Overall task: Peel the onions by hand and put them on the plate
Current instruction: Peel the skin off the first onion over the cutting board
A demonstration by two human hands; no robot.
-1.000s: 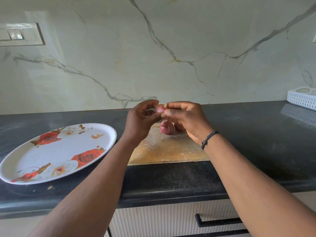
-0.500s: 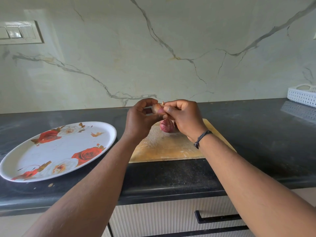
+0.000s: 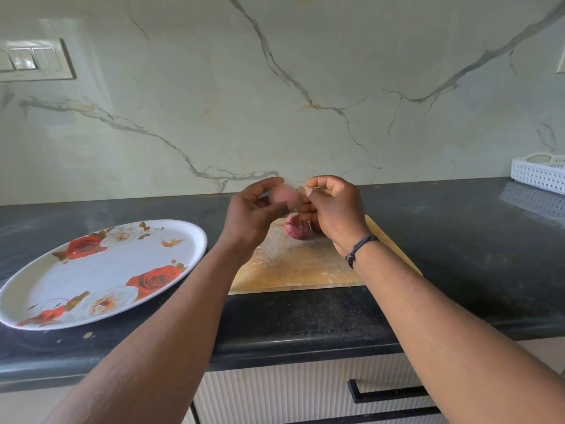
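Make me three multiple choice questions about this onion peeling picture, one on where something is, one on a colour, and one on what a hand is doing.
1. Where does the flowered plate lie?
A. On the counter, left of the cutting board
B. On the cutting board
C. Inside the white basket

2. What colour is the counter?
A. White
B. Black
C. Red

3. What is the left hand doing?
A. Resting flat on the plate
B. Holding a small onion up above the board
C. Pulling the drawer handle

Answers:
1. A, the plate sits on the dark counter beside the wooden cutting board, on its left.
2. B, the counter is black under both plate and board.
3. B, its fingers curl round a blurred pink onion, while the right hand pinches a bit of skin next to it.
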